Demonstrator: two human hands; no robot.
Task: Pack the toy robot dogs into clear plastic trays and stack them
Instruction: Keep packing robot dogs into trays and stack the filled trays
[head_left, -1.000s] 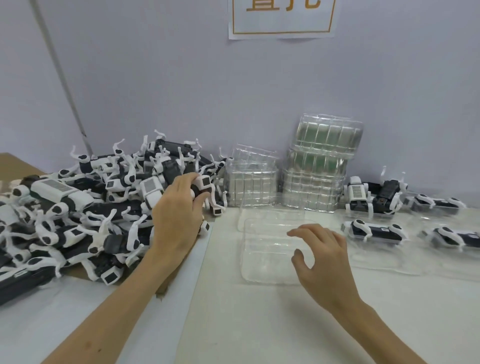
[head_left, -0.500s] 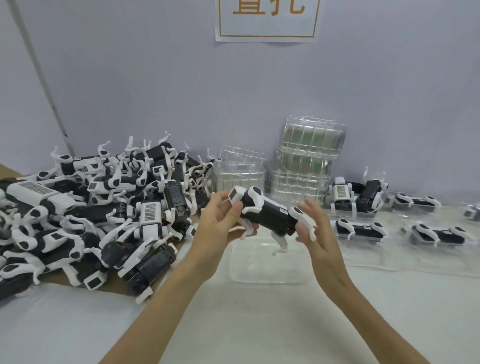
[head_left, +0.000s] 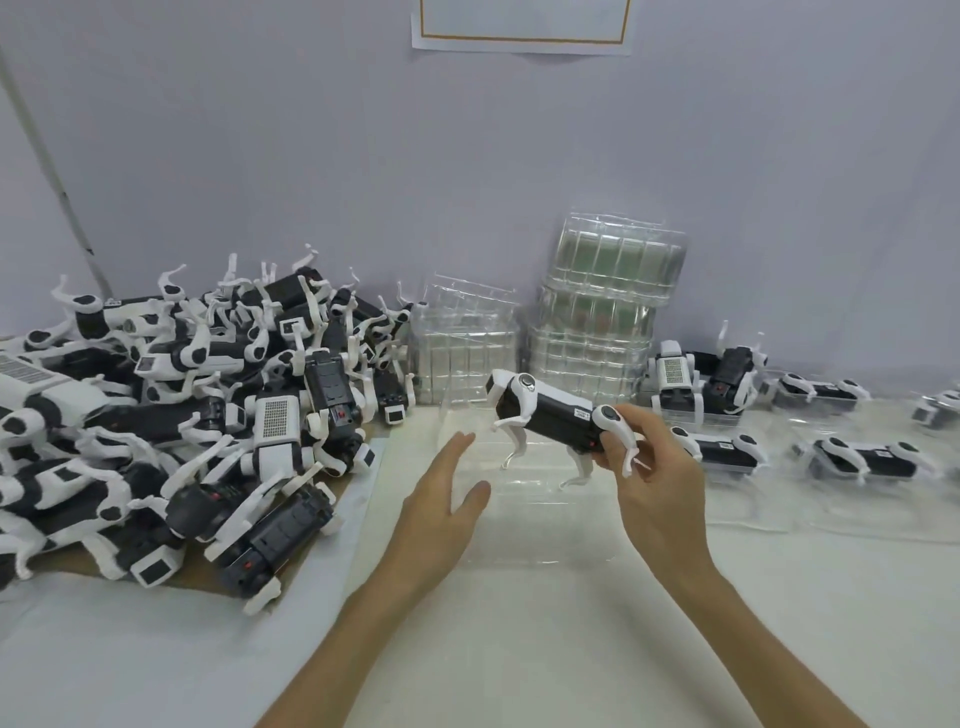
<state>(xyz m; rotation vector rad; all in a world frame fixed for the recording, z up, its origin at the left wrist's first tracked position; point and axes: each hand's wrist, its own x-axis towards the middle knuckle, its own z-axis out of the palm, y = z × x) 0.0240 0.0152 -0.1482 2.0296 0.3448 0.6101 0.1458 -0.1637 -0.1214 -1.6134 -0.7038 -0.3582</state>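
Gripping a black-bodied, white-legged toy robot dog (head_left: 556, 415) by its rear, right hand (head_left: 655, 483), left hand (head_left: 441, 512) spread empty.

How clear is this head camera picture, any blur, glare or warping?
Head view: soft, even light, hardly any shadows; the toy dog in the right hand is sharp; the empty clear tray nearly vanishes against the white table, only its ridges glint; the pile looks softer and stretched at its left edge.
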